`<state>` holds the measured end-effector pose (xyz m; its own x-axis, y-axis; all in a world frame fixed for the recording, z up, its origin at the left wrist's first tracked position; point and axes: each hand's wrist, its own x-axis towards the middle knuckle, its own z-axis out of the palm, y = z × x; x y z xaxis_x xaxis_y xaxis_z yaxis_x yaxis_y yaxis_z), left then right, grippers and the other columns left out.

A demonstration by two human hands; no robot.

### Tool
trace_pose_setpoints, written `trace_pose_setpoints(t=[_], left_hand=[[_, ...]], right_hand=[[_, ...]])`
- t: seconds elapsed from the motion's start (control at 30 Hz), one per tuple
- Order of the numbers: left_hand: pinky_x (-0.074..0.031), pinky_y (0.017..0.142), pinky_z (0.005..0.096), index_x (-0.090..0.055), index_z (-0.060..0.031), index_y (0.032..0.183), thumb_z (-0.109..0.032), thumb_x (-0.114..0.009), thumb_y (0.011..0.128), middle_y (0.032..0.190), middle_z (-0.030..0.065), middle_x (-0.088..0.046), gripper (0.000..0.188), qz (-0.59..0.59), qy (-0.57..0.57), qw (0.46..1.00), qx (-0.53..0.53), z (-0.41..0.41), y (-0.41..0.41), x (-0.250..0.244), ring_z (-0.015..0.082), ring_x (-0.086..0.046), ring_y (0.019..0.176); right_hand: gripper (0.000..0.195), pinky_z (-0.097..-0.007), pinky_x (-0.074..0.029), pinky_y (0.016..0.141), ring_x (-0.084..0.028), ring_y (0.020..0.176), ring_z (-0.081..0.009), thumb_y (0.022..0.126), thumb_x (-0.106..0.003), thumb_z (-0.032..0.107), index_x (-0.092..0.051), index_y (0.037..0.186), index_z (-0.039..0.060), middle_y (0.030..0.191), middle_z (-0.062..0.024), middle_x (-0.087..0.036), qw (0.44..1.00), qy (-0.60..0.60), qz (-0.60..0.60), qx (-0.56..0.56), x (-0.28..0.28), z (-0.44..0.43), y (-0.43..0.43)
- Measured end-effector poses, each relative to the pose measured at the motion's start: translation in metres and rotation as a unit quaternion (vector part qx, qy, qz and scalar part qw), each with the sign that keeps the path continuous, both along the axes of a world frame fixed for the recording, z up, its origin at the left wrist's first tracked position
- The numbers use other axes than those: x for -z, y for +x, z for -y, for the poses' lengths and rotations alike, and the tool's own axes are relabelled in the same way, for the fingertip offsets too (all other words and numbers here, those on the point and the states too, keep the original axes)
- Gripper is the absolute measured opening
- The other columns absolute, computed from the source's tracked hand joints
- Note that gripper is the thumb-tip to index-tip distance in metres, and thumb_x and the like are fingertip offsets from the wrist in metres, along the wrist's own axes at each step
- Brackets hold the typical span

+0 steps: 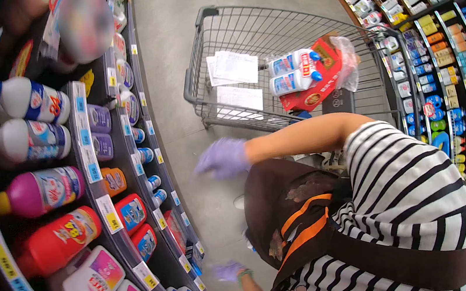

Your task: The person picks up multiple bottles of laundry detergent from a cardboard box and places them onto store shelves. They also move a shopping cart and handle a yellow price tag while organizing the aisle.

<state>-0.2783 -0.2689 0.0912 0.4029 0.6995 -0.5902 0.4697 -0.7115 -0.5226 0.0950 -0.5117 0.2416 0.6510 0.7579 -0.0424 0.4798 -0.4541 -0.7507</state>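
My right hand (223, 157), in a purple glove, hangs over the floor between the shelf and the shopping cart. It is blurred by motion, and I see nothing held in it. Lower in the picture my left hand (230, 271), also purple-gloved, is near the shelf's lower edge and appears to hold nothing. The wire shopping cart (247, 119) stands beside my right arm. Inside it are two white bottles with blue caps (292, 73), lying on a red box (323, 78), and several printed paper sheets (235, 68). Clear plastic wrap (345, 62) covers one end of the box.
Cleaner bottles line the left shelf: white ones (32, 99), a magenta one (45, 192) and a red one (66, 233). Price tags run along the shelf edges (93, 164). A blurred round object (87, 25) sticks out at the top. More stocked shelves (440, 74) stand beyond the cart.
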Motion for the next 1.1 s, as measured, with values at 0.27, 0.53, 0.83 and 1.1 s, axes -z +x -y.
trace_pose_setpoints(t=[0.27,0.53,0.83,1.1], left_hand=[[-0.031,0.101,0.0361,-0.045,-0.0032,0.126,-0.018,-0.052,0.084,0.129,0.013,-0.046,0.045,0.196,-0.385,0.874,-0.221,0.087,0.01,-0.045,0.0226,-0.044,0.119],[-0.039,0.09,0.0306,-0.054,-0.0012,0.115,-0.015,-0.054,0.083,0.112,0.0168,-0.057,0.035,0.309,-0.365,0.823,-0.307,0.103,0.087,-0.11,0.0232,-0.054,0.102],[-0.042,0.084,0.0334,-0.057,-0.001,0.109,-0.021,-0.055,0.082,0.099,0.0158,-0.061,0.033,0.298,-0.395,0.812,-0.311,0.142,0.09,-0.096,0.0237,-0.057,0.09],[-0.041,0.086,0.0285,-0.055,0.0017,0.114,-0.015,-0.055,0.085,0.108,0.0149,-0.059,0.034,0.301,-0.4,0.798,-0.336,0.139,0.099,-0.103,0.0194,-0.056,0.096]], right_hand=[[0.033,-0.0373,-0.044,0.087,-0.054,0.101,-0.0296,0.074,-0.062,0.021,-0.059,0.105,0.0101,0.108,-0.0127,-0.057,0.687,-0.282,0.135,0.656,0.0,0.309,0.061],[0.081,-0.0385,-0.044,0.089,-0.054,0.108,-0.0346,0.064,-0.073,0.038,-0.037,0.128,0.0022,0.117,-0.0216,-0.053,0.556,-0.269,-0.254,0.744,0.054,0.325,0.08],[0.052,-0.0424,-0.051,0.057,-0.063,0.072,-0.031,0.07,-0.066,0.033,-0.052,0.111,0.0048,0.091,-0.0175,-0.063,0.657,-0.192,-0.464,0.562,0.087,0.352,0.082],[0.064,-0.0414,-0.045,0.084,-0.057,0.102,-0.0315,0.078,-0.054,0.053,-0.048,0.119,0.0042,0.107,-0.0184,-0.06,0.659,-0.386,-0.283,0.58,0.041,0.333,0.056]])
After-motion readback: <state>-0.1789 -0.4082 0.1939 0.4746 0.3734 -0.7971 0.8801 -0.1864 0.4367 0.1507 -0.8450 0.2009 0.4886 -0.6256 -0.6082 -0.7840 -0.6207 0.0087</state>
